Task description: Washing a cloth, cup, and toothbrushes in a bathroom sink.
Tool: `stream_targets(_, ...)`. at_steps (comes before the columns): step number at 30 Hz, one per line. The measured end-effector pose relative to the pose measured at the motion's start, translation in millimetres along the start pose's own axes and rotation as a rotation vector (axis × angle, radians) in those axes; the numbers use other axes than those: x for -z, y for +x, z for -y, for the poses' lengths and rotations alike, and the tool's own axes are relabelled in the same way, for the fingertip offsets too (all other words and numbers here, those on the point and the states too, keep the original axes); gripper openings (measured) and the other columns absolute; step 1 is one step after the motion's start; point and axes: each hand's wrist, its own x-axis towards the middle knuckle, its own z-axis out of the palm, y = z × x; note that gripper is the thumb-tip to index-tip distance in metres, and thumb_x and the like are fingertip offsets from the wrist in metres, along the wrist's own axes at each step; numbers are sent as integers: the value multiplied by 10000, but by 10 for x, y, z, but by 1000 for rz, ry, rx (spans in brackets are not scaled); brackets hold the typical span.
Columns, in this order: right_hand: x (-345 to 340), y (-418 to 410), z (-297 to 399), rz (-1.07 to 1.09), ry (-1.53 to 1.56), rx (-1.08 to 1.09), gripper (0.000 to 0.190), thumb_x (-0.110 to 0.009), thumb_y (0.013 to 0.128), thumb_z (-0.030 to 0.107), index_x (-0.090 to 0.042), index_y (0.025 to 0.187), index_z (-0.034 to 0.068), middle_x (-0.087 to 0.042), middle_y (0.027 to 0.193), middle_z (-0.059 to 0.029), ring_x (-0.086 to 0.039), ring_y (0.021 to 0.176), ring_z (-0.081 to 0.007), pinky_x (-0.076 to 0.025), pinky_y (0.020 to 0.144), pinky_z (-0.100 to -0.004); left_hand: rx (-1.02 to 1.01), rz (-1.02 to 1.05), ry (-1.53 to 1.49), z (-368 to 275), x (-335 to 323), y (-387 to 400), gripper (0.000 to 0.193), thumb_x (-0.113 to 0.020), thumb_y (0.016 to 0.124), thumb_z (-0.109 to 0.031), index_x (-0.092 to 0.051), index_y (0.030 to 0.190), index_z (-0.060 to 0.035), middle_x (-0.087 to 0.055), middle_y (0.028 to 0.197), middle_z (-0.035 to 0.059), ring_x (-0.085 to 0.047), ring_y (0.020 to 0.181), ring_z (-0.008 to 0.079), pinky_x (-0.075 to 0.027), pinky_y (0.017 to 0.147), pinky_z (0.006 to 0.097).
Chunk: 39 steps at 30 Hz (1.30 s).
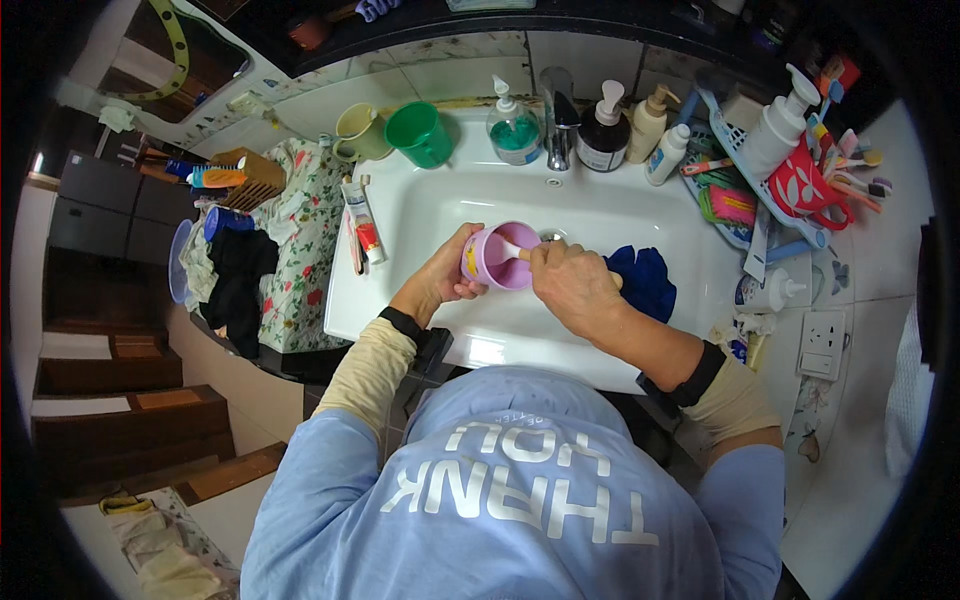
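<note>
Above the white washbasin point(442, 225), my left hand point(448, 271) grips a pink plastic cup point(516, 279) from its left side. The cup is tipped, its mouth facing right. My right hand point(574, 285) is closed around the wooden handle of a brush point(504, 250), whose white head reaches inside the cup. What the brush touches in there is partly hidden. A dark blue cloth point(646, 285) lies crumpled in the basin, just right of my right hand. Behind the cup, the metal drain point(553, 235) is partly covered by my hand.
A chrome faucet point(559, 112) stands at the back between pump bottles point(514, 131). Green point(424, 139) and yellowish point(364, 135) mugs occupy the back left corner. A toothpaste tube point(364, 225) rests on the left rim. At right, a blue rack point(750, 172) holds toothbrushes and a red cup point(802, 184).
</note>
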Motion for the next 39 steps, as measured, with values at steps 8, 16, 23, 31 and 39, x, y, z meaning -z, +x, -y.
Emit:
stream_targets(8,-214,-20,67,75,179,-201,192,-560,789,85,-561,950,-20,-626,771,-142,-649,684,-230,-542,567,-307,-409,-375,452,-52,-433,-110,405,-449,863,-469,-570,1136,-196,-547,696,-8,-454,483,67,-320,395,183)
stream_targets(16,-206,18,-186,369,1228,-238,235,-499,859,218,-559,862,-9,-596,627,-170,-598,492,-238,-481,466,-361,-664,-214,521,-38,-367,-122,551,-541,805,-354,-464,1312,-153,-546,973,10,-526,846,106,-419,689,231)
stream_targets(23,-218,-13,-139,638,1807,-577,457,-456,924,446,-499,786,12,-425,518,-16,-391,351,-111,-315,303,-270,-577,37,-114,101,-112,-77,617,-580,803,-224,-338,1351,-74,-468,1251,97,-493,1110,244,-379,1002,384)
stream_targets(31,-430,-63,161,47,398,-160,242,-460,923,222,-515,848,-2,-605,626,-160,-640,598,-284,-491,497,-395,-607,57,-552,191,-257,118,500,-585,858,-427,-500,1197,-69,-526,1195,121,-497,1128,270,-389,1002,466)
stream_targets(39,-424,-1,378,-37,540,-205,240,-440,924,183,-517,851,-33,-594,614,-189,-622,529,-291,-493,475,-381,-471,140,-623,234,-183,222,584,-649,784,-468,-500,1186,-72,-549,1142,166,-528,1061,349,-375,1001,520)
